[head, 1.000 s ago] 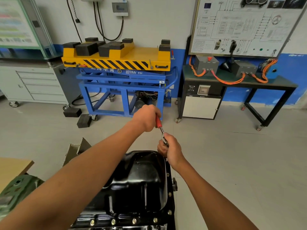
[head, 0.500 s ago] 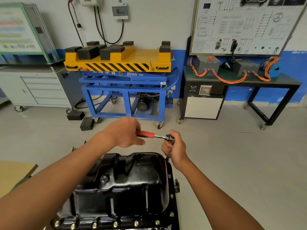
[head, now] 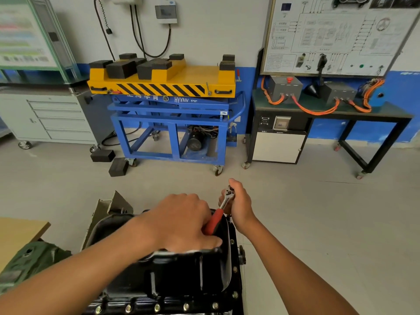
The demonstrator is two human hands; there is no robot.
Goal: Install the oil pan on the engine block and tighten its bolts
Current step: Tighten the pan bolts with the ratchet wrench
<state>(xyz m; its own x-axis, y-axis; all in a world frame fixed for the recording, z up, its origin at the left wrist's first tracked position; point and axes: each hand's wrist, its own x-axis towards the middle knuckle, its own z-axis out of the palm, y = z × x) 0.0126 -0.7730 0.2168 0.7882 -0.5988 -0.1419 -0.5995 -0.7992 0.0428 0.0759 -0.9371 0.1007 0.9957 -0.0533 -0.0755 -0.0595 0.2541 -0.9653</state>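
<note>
Currently holding a ratchet [head: 214,220] by its red handle in the left grip [head: 184,221], fingers curled right round it, handle slanting up and away toward the right grip [head: 241,205]. Closing the right grip round the chrome ratchet head, thumb on top, just beyond and right of the left grip; socket end hidden by the fingers.

Directly beneath both grips: black oil pan [head: 177,273], sump side up, flange down; engine block underneath not made out. Left grip over the pan's far end, right grip above its far right corner. Nearer than the grips, along the pan's near flange: row of bolts [head: 186,306] with shiny heads, more down the right flange.

Left of the left grip: torn cardboard box [head: 109,208], then wooden worktop [head: 20,230] and a green object [head: 29,262].

Far beyond the grips: yellow lift table [head: 163,85] with black hazard stripes on a blue wheeled frame. Lettering roughly "HYX…" plus digits, rest unreadable; blurred Chinese characters beside it. Black rubber blocks [head: 120,69] on top, two more on the floor.

Beyond and right of the right grip: wiring-diagram board [head: 336,35], print too small to read, above a black worktop [head: 391,113] with grey boxes and orange cables [head: 316,111]. Far left: grey drawer cabinet [head: 61,119].
</note>
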